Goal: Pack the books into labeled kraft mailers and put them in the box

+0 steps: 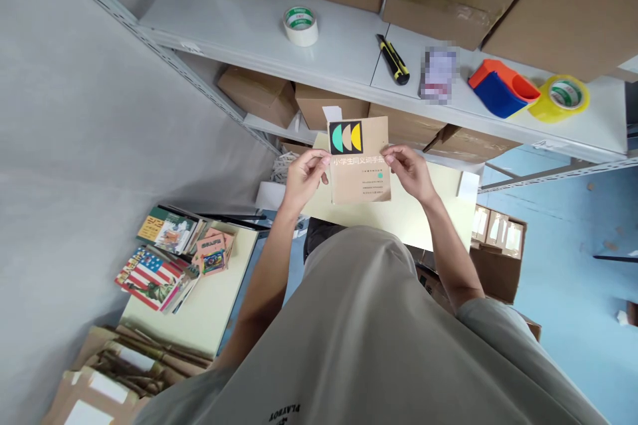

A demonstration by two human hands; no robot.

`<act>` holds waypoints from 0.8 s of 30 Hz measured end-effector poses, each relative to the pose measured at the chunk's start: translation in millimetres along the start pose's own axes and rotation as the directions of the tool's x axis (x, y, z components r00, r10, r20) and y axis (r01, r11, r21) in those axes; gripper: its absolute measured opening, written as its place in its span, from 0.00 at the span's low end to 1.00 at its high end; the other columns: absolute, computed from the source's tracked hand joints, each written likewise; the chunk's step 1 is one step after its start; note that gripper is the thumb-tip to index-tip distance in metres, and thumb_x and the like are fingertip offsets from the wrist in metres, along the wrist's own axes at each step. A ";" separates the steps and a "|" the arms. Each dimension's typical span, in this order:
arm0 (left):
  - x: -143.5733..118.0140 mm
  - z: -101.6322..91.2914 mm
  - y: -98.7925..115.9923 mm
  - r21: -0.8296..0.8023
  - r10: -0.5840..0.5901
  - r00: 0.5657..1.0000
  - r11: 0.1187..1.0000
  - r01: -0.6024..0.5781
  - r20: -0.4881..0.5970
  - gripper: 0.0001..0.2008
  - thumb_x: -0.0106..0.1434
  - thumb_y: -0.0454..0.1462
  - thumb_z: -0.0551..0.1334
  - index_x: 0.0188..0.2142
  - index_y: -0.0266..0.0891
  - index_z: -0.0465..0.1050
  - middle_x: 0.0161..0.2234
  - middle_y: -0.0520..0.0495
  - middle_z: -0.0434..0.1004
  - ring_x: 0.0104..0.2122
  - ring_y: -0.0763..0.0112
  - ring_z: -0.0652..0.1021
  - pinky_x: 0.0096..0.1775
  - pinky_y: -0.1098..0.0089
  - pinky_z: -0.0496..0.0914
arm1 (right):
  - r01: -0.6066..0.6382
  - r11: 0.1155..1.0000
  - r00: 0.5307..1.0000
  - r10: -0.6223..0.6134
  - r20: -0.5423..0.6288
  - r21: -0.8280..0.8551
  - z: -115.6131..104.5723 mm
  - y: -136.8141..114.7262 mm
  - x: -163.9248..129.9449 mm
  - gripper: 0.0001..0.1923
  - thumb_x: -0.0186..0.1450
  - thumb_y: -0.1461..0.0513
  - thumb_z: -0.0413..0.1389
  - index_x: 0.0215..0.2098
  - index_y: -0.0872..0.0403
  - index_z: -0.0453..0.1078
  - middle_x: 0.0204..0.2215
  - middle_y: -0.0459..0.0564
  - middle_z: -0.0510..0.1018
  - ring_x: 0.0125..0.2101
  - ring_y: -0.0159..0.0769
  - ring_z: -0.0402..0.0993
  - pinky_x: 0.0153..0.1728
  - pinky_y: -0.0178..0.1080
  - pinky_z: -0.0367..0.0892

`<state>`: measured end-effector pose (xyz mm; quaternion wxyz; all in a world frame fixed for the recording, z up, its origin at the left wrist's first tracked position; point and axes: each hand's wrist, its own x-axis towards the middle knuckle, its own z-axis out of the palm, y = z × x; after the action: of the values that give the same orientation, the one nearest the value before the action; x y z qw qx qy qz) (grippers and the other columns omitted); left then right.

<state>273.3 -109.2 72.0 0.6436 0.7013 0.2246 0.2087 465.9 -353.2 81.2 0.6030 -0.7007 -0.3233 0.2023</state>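
Observation:
A thin tan booklet (356, 179) with Chinese characters and a black panel of green, beige and yellow half-circles faces me, held up above the pale table (428, 212). My left hand (306, 176) pinches its left edge between thumb and fingers. On the opposite edge, my right hand (409, 171) grips it the same way, near the title line. The booklet looks closed and nearly upright in the view, its cover fully visible apart from the edges under my fingertips.
Above, a grey shelf (239, 26) bears a white tape roll (301, 26), a box cutter (393, 60), an orange-and-blue tape dispenser (503, 88) and a yellow tape roll (561, 98). Stacked books (154, 279) lie on a side table at left. Cardboard boxes (498, 265) stand at right.

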 end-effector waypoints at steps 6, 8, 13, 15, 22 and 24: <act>-9.0 -4.4 2.6 -0.013 -0.057 0.994 0.998 0.058 0.095 0.32 0.63 0.61 0.81 0.54 0.39 0.89 0.40 0.41 0.92 0.27 0.69 0.81 0.30 0.68 0.75 | -0.081 0.994 0.989 0.072 0.130 0.069 2.3 -1.2 -3.0 0.34 0.65 0.30 0.74 0.48 0.48 0.85 0.36 0.50 0.90 0.35 0.41 0.80 0.38 0.43 0.77; -9.9 1.3 -0.9 -0.013 -0.105 0.994 0.994 0.106 0.036 0.32 0.64 0.66 0.79 0.43 0.39 0.89 0.33 0.42 0.90 0.22 0.71 0.77 0.26 0.68 0.71 | -0.101 0.994 0.990 0.097 0.098 0.034 10.2 -1.3 -4.0 0.35 0.68 0.27 0.70 0.36 0.48 0.81 0.29 0.50 0.88 0.26 0.37 0.73 0.31 0.42 0.72; -11.6 12.3 -19.3 -0.009 -0.192 0.981 0.981 0.191 -0.022 0.40 0.62 0.76 0.74 0.28 0.41 0.82 0.25 0.43 0.85 0.17 0.73 0.74 0.21 0.68 0.63 | -0.145 0.989 0.986 0.144 0.087 0.005 25.7 2.2 -5.4 0.39 0.69 0.24 0.65 0.26 0.47 0.76 0.22 0.51 0.85 0.20 0.35 0.64 0.25 0.42 0.66; -13.7 11.9 -24.8 -0.016 -0.204 0.979 0.979 0.204 -0.027 0.40 0.60 0.76 0.74 0.30 0.41 0.83 0.27 0.41 0.87 0.18 0.71 0.76 0.21 0.68 0.63 | -0.146 0.989 0.984 0.143 0.104 0.015 27.7 4.2 -6.2 0.40 0.68 0.23 0.65 0.27 0.47 0.77 0.23 0.51 0.86 0.20 0.35 0.65 0.26 0.42 0.67; -17.5 1.9 -29.6 -0.039 -0.180 0.984 0.983 0.179 -0.009 0.42 0.70 0.76 0.64 0.41 0.39 0.84 0.40 0.32 0.93 0.29 0.63 0.87 0.24 0.70 0.68 | -0.183 0.978 0.975 0.167 0.147 0.103 27.4 10.3 -10.0 0.39 0.67 0.22 0.64 0.35 0.47 0.76 0.32 0.54 0.91 0.29 0.41 0.78 0.35 0.45 0.76; -17.7 -2.4 -29.5 -0.032 -0.164 0.986 0.986 0.164 -0.019 0.41 0.73 0.75 0.62 0.45 0.38 0.86 0.42 0.33 0.94 0.32 0.61 0.88 0.28 0.69 0.72 | -0.221 0.963 0.970 0.200 0.137 0.157 28.9 17.2 -11.7 0.41 0.69 0.21 0.59 0.40 0.47 0.77 0.33 0.54 0.90 0.33 0.44 0.82 0.39 0.47 0.78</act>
<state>256.2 -115.5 42.8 0.6667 0.6684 0.2851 0.1658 441.7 -341.8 57.7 0.6156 -0.6631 -0.2640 0.3342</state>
